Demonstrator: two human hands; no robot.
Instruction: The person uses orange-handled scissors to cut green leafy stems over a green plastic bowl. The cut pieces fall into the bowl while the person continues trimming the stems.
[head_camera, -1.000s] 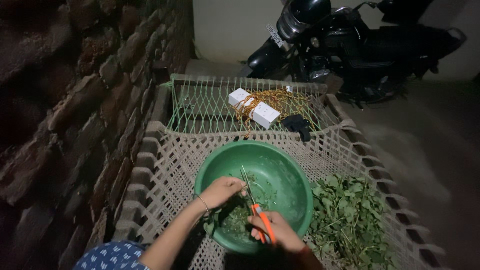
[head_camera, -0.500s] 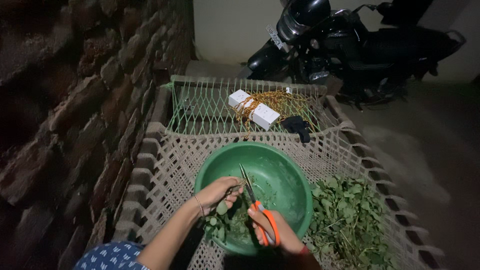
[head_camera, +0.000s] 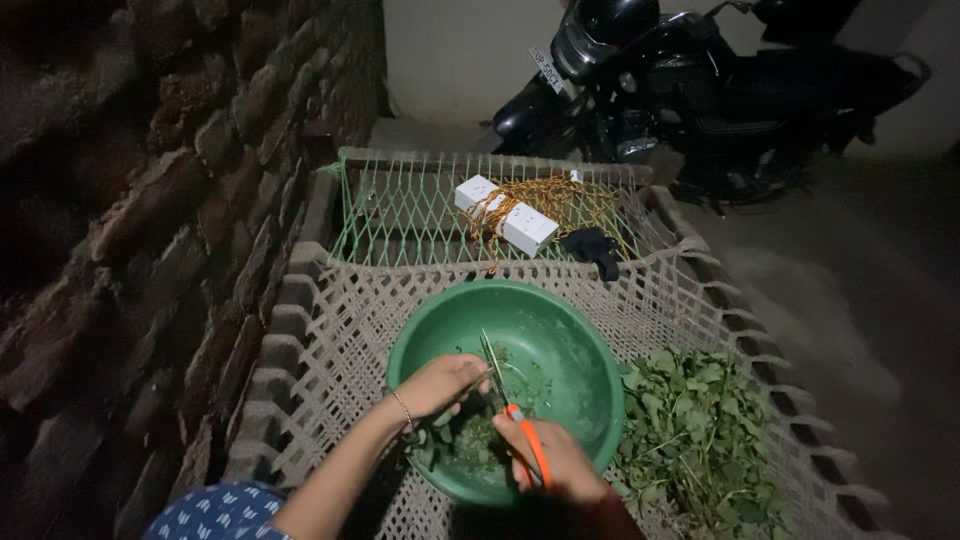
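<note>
While right hand (head_camera: 548, 462) keeps scissors (head_camera: 510, 408), left hand (head_camera: 440, 385) shifted closer.

Green basin (head_camera: 560, 330): round, plastic, lower centre of the frame, resting on a woven cot (head_camera: 330, 330); cut greens lie at its bottom.
Left hand (head_camera: 440, 385): over the basin's near left side, fingers (head_camera: 470, 375) pinched on a thin stem.
Right hand (head_camera: 555, 465): at the basin's near rim, closed around orange-handled scissors (head_camera: 510, 400), blades pointing up the frame toward the left hand.
Pile of leafy greens (head_camera: 700, 430): on the cot, just right of the basin.
White boxes (head_camera: 505, 215) with tangled orange cord (head_camera: 550, 195): upper centre, on green netting.
Brick wall (head_camera: 150, 200): left side.
Motorcycle (head_camera: 700, 80): upper right, dark.
</note>
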